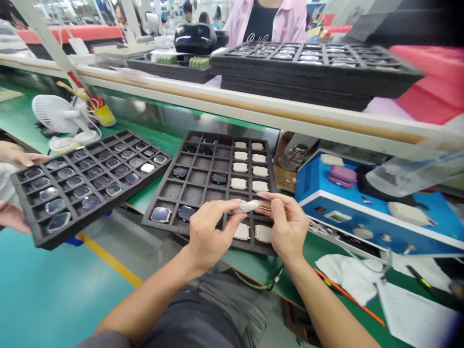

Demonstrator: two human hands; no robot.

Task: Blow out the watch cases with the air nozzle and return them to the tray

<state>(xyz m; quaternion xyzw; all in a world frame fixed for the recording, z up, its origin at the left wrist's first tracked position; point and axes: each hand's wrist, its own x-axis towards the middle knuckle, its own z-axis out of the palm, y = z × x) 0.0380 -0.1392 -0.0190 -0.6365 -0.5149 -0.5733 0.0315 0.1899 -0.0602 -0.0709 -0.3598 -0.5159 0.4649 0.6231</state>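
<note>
Above a black foam tray (pixel 194 194) on the bench, my left hand (pixel 210 234) pinches a small cream watch case (pixel 248 207), held edge-on between thumb and fingers. Close on its right side is my right hand (pixel 290 229), its fingers closed on a thin rod-like thing (pixel 265 209) that reaches to the case; most of it is hidden. In the tray's right columns lie several cream watch cases (pixel 239 183). Dark square watches (pixel 219 178) sit in some left compartments, and a silver-framed one (pixel 160 214) lies in the near left corner.
At left, another person's hands (pixel 16 157) hold a second foam tray (pixel 94 205) of watches. A white fan (pixel 54 113) stands behind. To the right are a blue box (pixel 326 205), white cloth (pixel 350 278) and paper (pixel 416 314). Stacked trays (pixel 308 77) rest on the shelf above.
</note>
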